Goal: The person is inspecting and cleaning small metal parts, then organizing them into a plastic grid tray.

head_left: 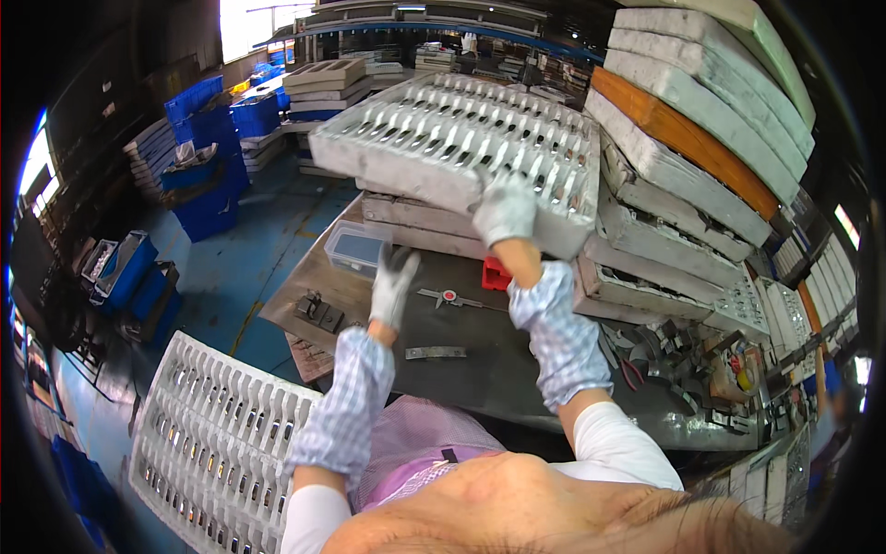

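My right hand [506, 212], in a white glove, grips the near edge of a white foam tray [397, 166]. Rows of slots in this tray hold small shiny metal parts. The tray sits askew on top of other foam trays [420, 222] at the back of the bench. Lower and to the left, my left hand [392, 288], also gloved, is empty with thumb and fingers apart, beside a clear plastic box [358, 247]. A dial caliper [450, 297] and a flat metal strip [436, 353] lie on the dark bench top in front of me.
A tall stack of foam trays [674, 148] leans at the right. A red bin [496, 273], a black metal fixture [318, 312] and red-handled pliers [632, 371] are on the bench. Another filled foam tray [221, 443] stands at my lower left. Blue crates [208, 166] are stacked on the floor.
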`<state>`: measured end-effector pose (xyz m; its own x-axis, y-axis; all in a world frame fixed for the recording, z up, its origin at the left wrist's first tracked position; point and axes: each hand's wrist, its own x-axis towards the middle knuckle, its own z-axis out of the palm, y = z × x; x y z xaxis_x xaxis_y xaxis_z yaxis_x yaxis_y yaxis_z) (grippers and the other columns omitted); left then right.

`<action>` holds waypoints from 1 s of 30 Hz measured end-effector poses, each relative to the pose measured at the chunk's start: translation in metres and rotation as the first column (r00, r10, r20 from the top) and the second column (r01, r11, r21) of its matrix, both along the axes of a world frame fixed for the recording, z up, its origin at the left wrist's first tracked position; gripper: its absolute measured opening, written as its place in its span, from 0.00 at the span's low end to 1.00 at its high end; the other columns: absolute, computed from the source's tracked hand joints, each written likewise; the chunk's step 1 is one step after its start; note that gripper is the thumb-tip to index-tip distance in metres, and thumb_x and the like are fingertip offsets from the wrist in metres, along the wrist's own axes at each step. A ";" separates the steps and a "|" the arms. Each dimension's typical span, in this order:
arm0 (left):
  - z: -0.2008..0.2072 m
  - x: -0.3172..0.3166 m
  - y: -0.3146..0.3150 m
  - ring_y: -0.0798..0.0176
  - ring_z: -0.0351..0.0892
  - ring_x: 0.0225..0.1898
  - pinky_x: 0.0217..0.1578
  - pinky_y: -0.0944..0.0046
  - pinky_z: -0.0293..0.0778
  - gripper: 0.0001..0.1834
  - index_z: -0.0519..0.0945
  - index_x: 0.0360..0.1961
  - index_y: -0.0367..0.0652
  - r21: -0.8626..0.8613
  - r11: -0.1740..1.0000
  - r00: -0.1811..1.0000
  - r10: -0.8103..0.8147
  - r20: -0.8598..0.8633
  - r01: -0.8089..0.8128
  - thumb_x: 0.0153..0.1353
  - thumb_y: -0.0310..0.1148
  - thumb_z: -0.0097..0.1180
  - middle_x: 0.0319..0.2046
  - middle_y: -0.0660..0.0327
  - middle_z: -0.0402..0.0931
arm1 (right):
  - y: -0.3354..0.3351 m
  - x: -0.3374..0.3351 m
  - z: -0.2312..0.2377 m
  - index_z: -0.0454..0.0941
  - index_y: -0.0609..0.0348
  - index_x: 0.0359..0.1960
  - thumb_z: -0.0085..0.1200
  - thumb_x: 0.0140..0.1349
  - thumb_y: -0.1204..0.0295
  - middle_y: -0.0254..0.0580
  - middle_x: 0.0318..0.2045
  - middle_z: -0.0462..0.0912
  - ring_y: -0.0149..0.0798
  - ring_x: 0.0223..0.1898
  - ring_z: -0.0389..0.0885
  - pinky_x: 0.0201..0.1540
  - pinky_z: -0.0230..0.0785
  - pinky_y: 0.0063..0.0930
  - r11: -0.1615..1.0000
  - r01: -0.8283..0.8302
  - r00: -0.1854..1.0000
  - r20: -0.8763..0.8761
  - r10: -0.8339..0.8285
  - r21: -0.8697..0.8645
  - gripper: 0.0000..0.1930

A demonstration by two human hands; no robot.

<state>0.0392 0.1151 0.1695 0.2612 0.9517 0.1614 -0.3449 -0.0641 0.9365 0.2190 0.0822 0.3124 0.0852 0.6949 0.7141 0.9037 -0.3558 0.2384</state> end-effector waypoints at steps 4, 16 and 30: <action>0.026 0.051 0.020 0.63 0.76 0.53 0.52 0.64 0.76 0.38 0.68 0.68 0.37 -0.401 0.898 0.880 0.035 0.473 0.180 0.65 0.51 0.62 0.59 0.54 0.73 | -0.054 -0.059 -0.024 0.76 0.45 0.60 0.56 0.63 0.60 0.45 0.41 0.79 0.47 0.42 0.79 0.48 0.72 0.42 0.990 -0.121 0.989 -0.092 0.114 -0.071 0.23; -0.029 -0.074 -0.007 0.50 0.81 0.53 0.57 0.53 0.78 0.26 0.73 0.62 0.36 -0.211 0.966 0.780 0.019 0.626 0.146 0.69 0.41 0.49 0.57 0.49 0.77 | -0.052 0.202 0.001 0.75 0.68 0.56 0.66 0.56 0.47 0.51 0.49 0.85 0.53 0.45 0.85 0.52 0.77 0.43 0.840 0.168 0.737 -0.632 0.241 0.516 0.37; -0.123 -0.354 -0.143 0.54 0.80 0.52 0.60 0.57 0.73 0.20 0.81 0.52 0.32 -0.376 0.887 0.871 0.389 0.300 -0.266 0.64 0.35 0.51 0.52 0.50 0.80 | -0.076 0.068 -0.156 0.79 0.62 0.49 0.65 0.56 0.78 0.35 0.42 0.85 0.32 0.41 0.84 0.47 0.78 0.29 0.636 -0.229 -0.563 -0.633 0.531 0.737 0.17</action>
<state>-0.3152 -0.0278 0.0469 -0.0925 0.9861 -0.1383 -0.6695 0.0412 0.7417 0.2871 0.0066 0.1561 0.3603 0.8870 0.2888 -0.2380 0.3868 -0.8909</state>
